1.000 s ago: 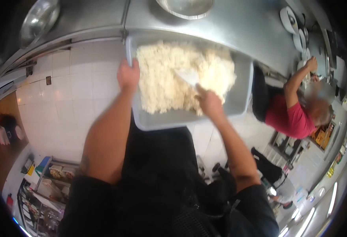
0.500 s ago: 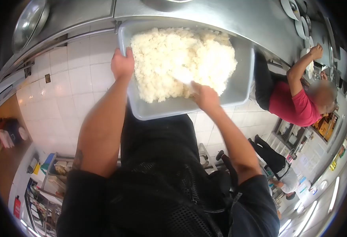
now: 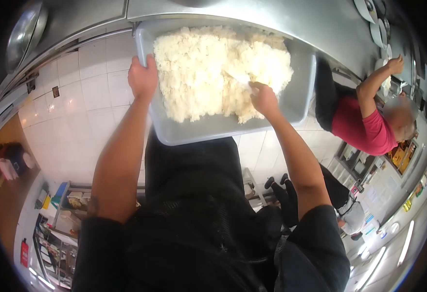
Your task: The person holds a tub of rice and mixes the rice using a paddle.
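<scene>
A grey plastic tub (image 3: pixel 194 134) holds a big mound of cooked white rice (image 3: pixel 191 73), with bare tub floor along its near side and right end. My left hand (image 3: pixel 143 78) grips the tub's left rim, thumb up along the edge. Inside the tub, my right hand (image 3: pixel 264 100) is closed round the handle of a whitish rice paddle (image 3: pixel 238 77). The paddle's blade points up and left into the rice, where a groove runs between the left part and a looser heap on the right.
A steel counter (image 3: pixel 223 12) runs along the tub's far side, with a metal bowl (image 3: pixel 26 36) at far left. At right, a person in a red shirt (image 3: pixel 364 126) stands by white dishes (image 3: pixel 379 33). Another person (image 3: pixel 352 216) is farther back.
My right hand and the paddle have moved right and slightly up through the rice. A groove shows more plainly in the mound. The tub and my left hand appear slightly farther left.
</scene>
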